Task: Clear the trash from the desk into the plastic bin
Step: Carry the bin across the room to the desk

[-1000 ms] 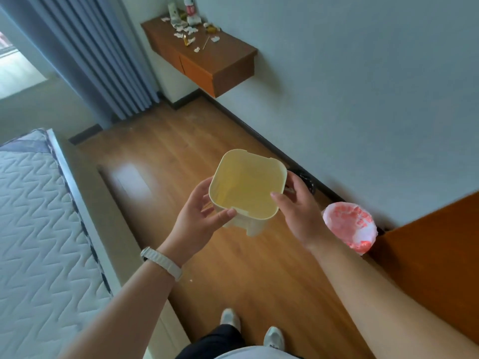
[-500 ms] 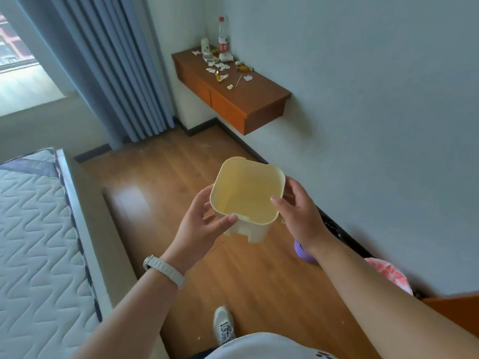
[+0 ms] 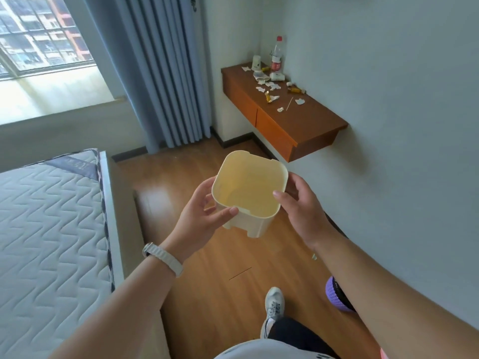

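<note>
Room: a wood-plank floor (image 3: 207, 294) runs from the foreground to a pale wall (image 3: 401, 99) on the right. A quilted mattress (image 3: 46, 216) occupies the left side. A window (image 3: 39, 35) sits at upper left, with grey pleated curtains (image 3: 160, 73) hanging beside it down to the floor.

Work surface: a brown desk (image 3: 311, 123) is mounted on the right wall in the far corner, clear of the floor, with orange drawer fronts. Its far half carries the trash: an upright bottle (image 3: 276, 54) with a red cap against the wall, an upright paper cup (image 3: 256, 62) beside it, a second cup (image 3: 277, 76) lying on its side, torn paper scraps (image 3: 272, 86), and a thin stick (image 3: 289, 103).

Task item: the cream plastic bin (image 3: 256, 224) is held in mid-air above the floor, well apart from the desk, opening upward, interior empty.

Hands: the left hand (image 3: 199, 218) grips the bin's left wall, thumb over the near rim. The right hand (image 3: 300, 211) grips the right wall likewise.

A purple basket (image 3: 334, 294) stands on the floor near the wall.
</note>
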`<action>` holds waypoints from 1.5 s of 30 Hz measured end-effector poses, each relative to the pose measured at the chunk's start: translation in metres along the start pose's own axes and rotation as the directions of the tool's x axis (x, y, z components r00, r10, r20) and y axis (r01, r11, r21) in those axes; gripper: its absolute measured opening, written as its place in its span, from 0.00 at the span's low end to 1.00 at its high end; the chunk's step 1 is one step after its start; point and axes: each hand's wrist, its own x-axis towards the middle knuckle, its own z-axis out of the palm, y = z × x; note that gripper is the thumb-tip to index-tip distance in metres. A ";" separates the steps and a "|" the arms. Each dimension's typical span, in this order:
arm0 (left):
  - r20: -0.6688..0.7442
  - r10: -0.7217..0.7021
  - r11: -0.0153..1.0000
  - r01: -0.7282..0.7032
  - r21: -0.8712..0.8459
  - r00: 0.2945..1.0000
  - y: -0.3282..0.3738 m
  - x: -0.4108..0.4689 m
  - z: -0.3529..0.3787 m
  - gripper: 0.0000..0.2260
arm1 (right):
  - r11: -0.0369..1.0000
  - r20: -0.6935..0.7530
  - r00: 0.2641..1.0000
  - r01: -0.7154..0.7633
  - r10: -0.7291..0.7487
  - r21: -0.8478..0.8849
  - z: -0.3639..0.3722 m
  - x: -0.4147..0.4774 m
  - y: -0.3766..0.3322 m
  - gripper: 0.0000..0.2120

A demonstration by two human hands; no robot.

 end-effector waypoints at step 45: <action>0.293 -0.117 0.987 0.079 0.140 0.949 -0.024 0.588 -0.012 0.33 | 0.929 -0.279 0.914 -0.206 0.295 0.307 -0.061 0.520 0.037 0.19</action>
